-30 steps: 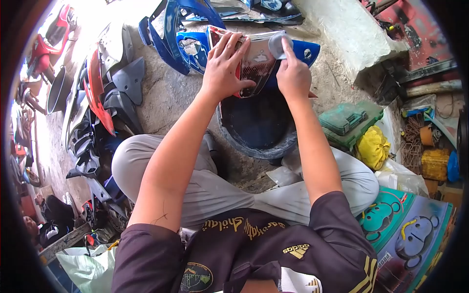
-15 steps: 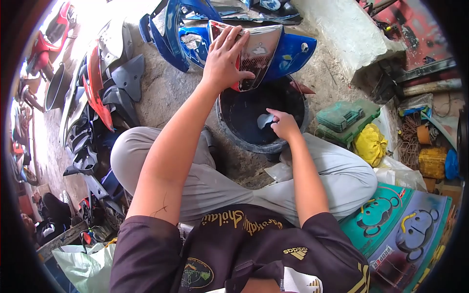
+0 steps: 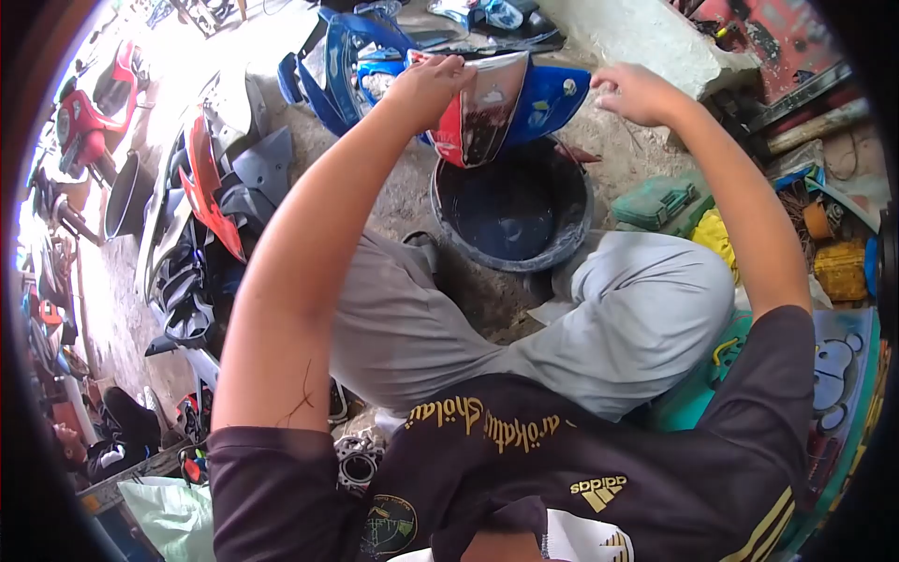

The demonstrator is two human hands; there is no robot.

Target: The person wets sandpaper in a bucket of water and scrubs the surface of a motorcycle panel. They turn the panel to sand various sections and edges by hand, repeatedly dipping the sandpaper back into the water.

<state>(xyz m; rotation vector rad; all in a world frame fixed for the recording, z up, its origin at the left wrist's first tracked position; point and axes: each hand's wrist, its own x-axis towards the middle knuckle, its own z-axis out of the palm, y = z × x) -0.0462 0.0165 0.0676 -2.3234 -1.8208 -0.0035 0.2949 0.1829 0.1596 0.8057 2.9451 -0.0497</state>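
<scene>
A motorcycle fairing panel point(image 3: 492, 98), red, white and blue with worn paint, tilts over the far rim of a black bucket point(image 3: 448, 229). Dark water point(image 3: 510, 211) lies in the bucket. My left hand point(image 3: 426, 92) curls over the upper left edge of the panel and grips it. Just past the panel's blue right tip is my right hand point(image 3: 639, 92), its fingers bent inward; what they hold, if anything, is hidden. Behind the panel a blue fairing frame point(image 3: 328, 80) lies on the floor.
Left of me lie several body panels, among them a red one point(image 3: 208, 192). A green case point(image 3: 655, 201) and a yellow bag point(image 3: 716, 239) are at my right. A white block point(image 3: 646, 37) runs along the back right. A person point(image 3: 122, 426) is at the far left.
My right hand has come out of the bucket, where it held a small pale piece, and moved up and right beside the panel's tip. My left hand stays on the panel, now more curled.
</scene>
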